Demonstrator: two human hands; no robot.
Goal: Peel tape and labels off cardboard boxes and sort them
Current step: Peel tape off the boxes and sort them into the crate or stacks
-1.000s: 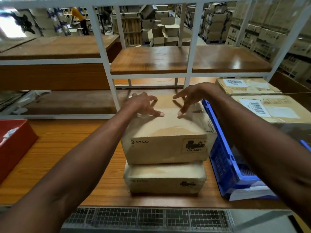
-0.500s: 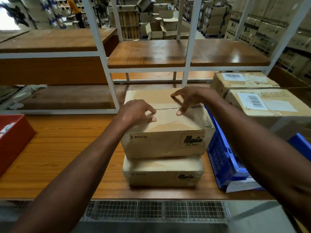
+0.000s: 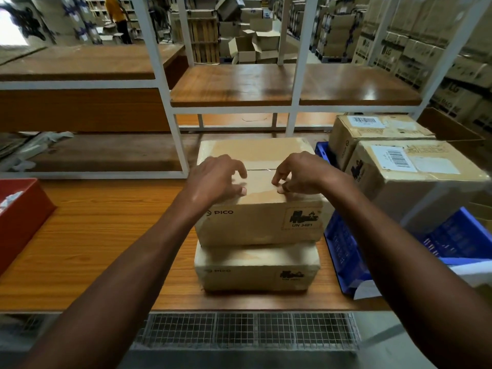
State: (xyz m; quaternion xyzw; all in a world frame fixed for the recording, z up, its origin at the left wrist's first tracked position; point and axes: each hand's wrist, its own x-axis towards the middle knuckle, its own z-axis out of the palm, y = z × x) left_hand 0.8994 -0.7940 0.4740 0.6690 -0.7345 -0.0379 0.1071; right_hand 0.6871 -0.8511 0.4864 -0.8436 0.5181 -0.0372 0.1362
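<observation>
Two brown PICO cardboard boxes are stacked at the table's middle: the upper box [image 3: 255, 222] rests on the lower box [image 3: 255, 267]. Clear tape [image 3: 259, 179] runs across the upper box's lid along its seam. My left hand [image 3: 215, 179] lies on the lid's left side, fingers curled, fingertips on the tape. My right hand [image 3: 298, 173] is on the lid's right side, thumb and fingers pinching at the tape near the front edge. Whether any tape is lifted I cannot tell.
A blue crate [image 3: 346, 249] stands right of the stack, with two labelled cardboard boxes [image 3: 415, 177] behind it. A red bin [image 3: 18, 222] sits at the left edge. A white-framed shelf [image 3: 181, 145] rises behind the wooden table [image 3: 106, 235]. A person works far back.
Both hands slid toward me along the lid, from the seam to the front part of the tape. My right hand's fingers have closed into a pinch.
</observation>
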